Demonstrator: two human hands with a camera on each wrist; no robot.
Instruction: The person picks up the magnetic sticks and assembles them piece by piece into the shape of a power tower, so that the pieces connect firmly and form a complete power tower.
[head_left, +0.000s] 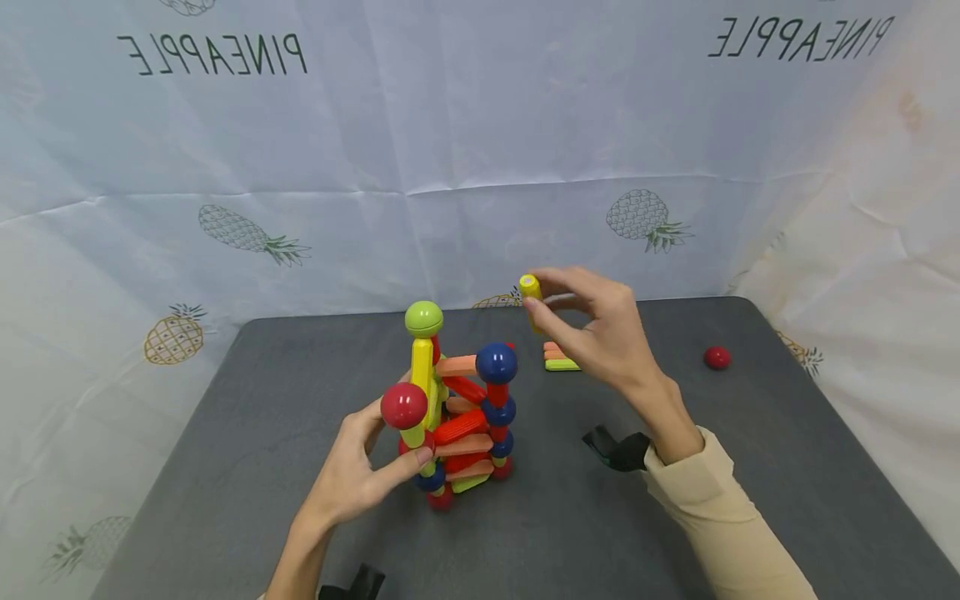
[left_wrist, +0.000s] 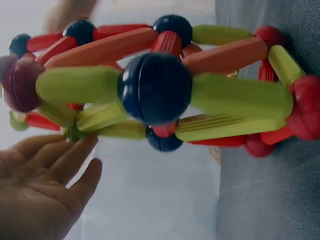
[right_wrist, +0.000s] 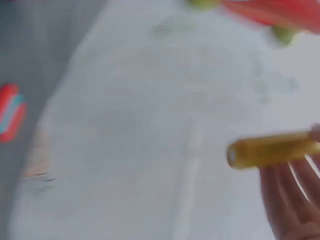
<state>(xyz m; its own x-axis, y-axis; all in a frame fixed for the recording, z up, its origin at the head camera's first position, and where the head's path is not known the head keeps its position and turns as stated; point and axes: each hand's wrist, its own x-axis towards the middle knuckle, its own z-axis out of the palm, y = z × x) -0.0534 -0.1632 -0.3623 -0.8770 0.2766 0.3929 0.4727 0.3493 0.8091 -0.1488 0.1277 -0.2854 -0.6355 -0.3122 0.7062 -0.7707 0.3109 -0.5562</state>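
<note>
A tower of magnetic building sticks and balls (head_left: 463,427) stands on the dark table, in red, blue, yellow-green and orange. My left hand (head_left: 356,475) holds its left side, thumb in front beside a red ball (head_left: 405,406) and fingers partly hidden behind. The left wrist view shows this tower (left_wrist: 155,87) from close by, with fingers of the left hand (left_wrist: 45,175) against it. Up to the right of the tower, my right hand (head_left: 600,325) pinches a short yellow magnetic stick (head_left: 530,287) between thumb and fingers. The yellow stick (right_wrist: 270,150) is apart from the tower.
Behind the right hand lie orange and yellow-green sticks (head_left: 562,365), partly covered by it. A loose red ball (head_left: 717,358) rests at the table's right. White cloth (head_left: 465,133) with pineapple prints hangs behind the table (head_left: 600,533). The right wrist view is blurred.
</note>
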